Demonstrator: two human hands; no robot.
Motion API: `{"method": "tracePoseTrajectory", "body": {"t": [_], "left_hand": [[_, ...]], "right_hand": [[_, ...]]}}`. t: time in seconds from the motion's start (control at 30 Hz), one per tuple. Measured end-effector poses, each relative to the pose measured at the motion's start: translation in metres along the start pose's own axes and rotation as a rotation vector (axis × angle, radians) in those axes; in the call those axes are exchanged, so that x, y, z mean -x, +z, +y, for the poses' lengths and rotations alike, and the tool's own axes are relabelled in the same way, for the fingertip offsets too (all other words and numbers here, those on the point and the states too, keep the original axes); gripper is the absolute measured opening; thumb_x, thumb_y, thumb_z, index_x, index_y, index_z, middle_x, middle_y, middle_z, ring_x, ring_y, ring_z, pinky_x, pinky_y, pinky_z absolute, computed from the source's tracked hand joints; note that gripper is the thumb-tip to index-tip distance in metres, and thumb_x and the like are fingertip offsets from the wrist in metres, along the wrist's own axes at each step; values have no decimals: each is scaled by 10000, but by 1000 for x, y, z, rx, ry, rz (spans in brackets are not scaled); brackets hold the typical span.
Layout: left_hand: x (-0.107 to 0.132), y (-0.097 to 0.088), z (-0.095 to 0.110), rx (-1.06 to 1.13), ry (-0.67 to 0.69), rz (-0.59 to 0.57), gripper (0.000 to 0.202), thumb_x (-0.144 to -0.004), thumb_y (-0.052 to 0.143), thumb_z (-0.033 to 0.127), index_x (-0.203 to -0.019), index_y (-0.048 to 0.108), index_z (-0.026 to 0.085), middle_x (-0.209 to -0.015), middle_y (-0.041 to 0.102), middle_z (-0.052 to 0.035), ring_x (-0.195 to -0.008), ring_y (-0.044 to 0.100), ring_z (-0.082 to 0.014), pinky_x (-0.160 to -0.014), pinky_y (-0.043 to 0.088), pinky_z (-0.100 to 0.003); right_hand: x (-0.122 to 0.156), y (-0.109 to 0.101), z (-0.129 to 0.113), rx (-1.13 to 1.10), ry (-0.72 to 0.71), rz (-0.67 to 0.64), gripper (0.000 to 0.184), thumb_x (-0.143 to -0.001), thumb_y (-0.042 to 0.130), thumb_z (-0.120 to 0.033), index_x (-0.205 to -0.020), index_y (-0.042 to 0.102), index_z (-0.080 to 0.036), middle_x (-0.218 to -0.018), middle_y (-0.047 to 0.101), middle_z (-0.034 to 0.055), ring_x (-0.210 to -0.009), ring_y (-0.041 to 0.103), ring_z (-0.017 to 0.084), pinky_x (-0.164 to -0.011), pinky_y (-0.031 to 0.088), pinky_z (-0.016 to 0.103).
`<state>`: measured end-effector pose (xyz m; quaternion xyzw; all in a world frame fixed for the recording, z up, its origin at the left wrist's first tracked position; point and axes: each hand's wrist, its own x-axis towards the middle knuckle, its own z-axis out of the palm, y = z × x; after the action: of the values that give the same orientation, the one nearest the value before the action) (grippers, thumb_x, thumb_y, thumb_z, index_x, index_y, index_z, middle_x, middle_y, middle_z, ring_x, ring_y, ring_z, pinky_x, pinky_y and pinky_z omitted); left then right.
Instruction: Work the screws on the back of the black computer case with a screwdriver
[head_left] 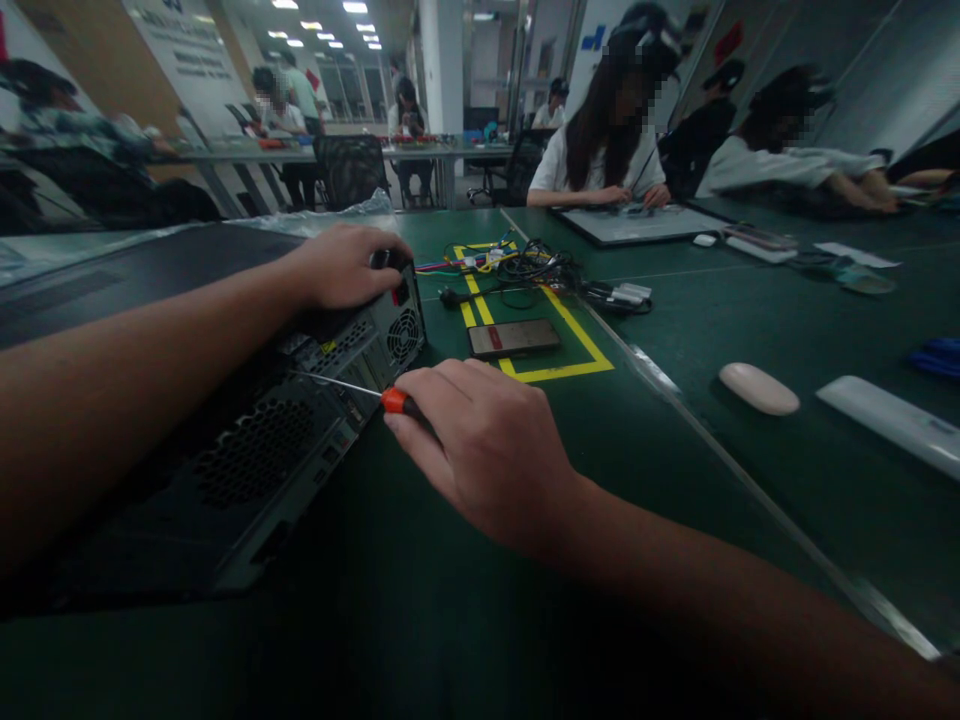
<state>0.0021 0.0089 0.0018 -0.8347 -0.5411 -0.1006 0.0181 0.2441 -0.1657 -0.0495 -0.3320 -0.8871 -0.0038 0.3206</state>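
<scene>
A black desktop computer case (247,440) lies on its side on the green table (615,440), its rear panel with vents and a fan grille facing me. My left hand (346,266) rests on the case's top far corner, fingers curled over the edge. My right hand (480,445) is closed around a screwdriver (375,395) with an orange-red handle. Its thin metal shaft points left, with the tip against the rear panel.
A dark phone (514,338) lies inside a yellow taped rectangle, with a tangle of cables (525,265) behind it. To the right sit a white mouse (759,388) and a white keyboard (892,422). Other people work at the table's far end and at tables beyond.
</scene>
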Motion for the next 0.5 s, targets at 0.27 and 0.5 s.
{"method": "tracePoseTrajectory", "body": {"t": [0.27, 0.5], "left_hand": [[-1, 1, -2, -25, -5, 3, 740, -913, 583, 500, -1567, 769, 209, -1466, 804, -150, -1376, 708, -440, -1256, 507, -579], [-1, 2, -3, -26, 6, 5, 734, -909, 575, 499, -1552, 773, 205, -1440, 808, -158, -1343, 719, -437, -1233, 524, -589]], "right_hand": [[0, 0, -1, -30, 51, -23, 152, -1160, 728, -348, -1109, 748, -206, -969, 783, 55, -864, 714, 205, -636, 389, 334], [-4, -1, -4, -9, 111, -108, 247, -1186, 673, -392, -1063, 748, -190, -910, 776, 64, -788, 696, 209, -600, 324, 342]]}}
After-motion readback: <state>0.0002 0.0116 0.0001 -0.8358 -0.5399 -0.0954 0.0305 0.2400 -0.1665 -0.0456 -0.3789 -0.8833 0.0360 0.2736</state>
